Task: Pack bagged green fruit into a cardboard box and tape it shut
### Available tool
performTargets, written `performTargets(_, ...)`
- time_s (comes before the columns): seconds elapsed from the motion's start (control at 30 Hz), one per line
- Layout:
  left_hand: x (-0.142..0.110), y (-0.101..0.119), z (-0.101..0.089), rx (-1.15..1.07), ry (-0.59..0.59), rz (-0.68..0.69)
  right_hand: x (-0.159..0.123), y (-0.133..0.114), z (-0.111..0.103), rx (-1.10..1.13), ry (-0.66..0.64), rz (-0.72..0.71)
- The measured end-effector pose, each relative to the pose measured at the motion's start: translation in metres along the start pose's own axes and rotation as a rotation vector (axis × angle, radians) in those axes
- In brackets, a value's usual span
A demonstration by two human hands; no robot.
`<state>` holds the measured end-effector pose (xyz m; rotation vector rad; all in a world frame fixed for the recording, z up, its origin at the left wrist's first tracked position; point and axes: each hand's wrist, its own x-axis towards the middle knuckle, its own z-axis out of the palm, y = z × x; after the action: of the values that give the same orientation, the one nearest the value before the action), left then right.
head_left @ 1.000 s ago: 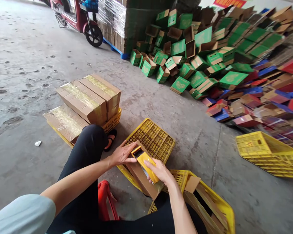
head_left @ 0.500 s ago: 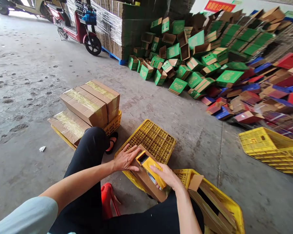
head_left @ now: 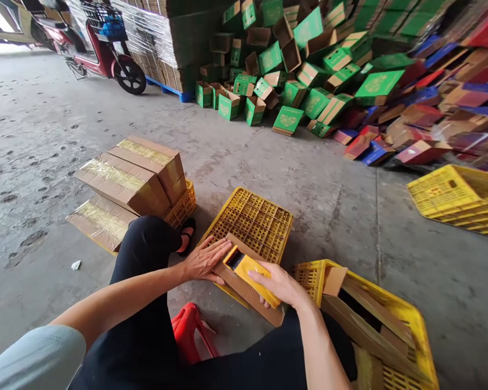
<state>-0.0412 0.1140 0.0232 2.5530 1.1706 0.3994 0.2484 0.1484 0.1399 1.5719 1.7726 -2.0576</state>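
My right hand [head_left: 274,284] is wrapped round a yellow tape dispenser [head_left: 244,271], whose dark-mouthed end points up and left over a long brown cardboard box [head_left: 252,299]. My left hand [head_left: 207,260] lies flat with fingers stretched out on the far-left end of that box, close beside the dispenser. The box rests on an upturned yellow plastic crate [head_left: 254,222] between my knees. Part of the box top is hidden beneath the dispenser and my right hand.
Taped cardboard boxes [head_left: 124,181] are stacked on a yellow crate [head_left: 183,206] at left. Another yellow crate [head_left: 421,325] at right holds open cartons [head_left: 374,319]. Red high heels [head_left: 189,330] lie below my hands. Green cartons [head_left: 288,119] pile up behind; a red scooter [head_left: 106,62] stands back left.
The view has shifted, so the background sits higher and the right-hand crate farther right. Both hands keep nearly the same places on the box, the dispenser still in my right hand.
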Motion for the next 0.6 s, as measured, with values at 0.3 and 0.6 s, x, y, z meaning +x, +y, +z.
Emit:
performTargets(0.3, 0.004, 0.0, 0.001, 0.004, -0.013, -0.016, -0.013, 0.003, -0.011, 0.016, 0.0, 0.016)
performTargets(0.6, 0.004, 0.007, 0.003, 0.094, 0.045, 0.035, -0.012, 0.011, -0.008, -0.005, 0.036, 0.007)
